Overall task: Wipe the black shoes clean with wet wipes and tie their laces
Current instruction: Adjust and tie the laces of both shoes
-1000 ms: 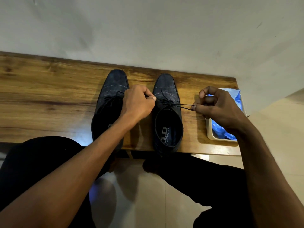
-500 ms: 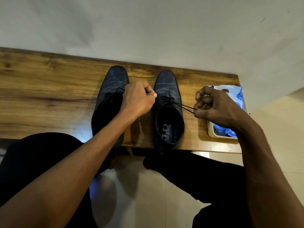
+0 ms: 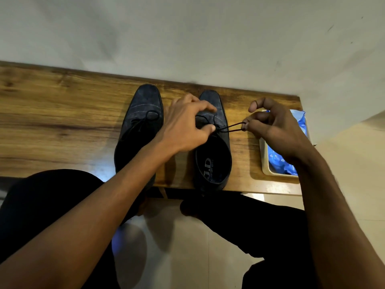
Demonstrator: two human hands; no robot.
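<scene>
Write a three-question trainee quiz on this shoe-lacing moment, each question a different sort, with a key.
1. True or false: the right hand pinches a lace loop.
2. Which shoe is being laced? A) left shoe B) right shoe
3. Fill in: the blue wipes pack lies in a cream ____.

Key: 1 true; 2 B; 3 tray.
</scene>
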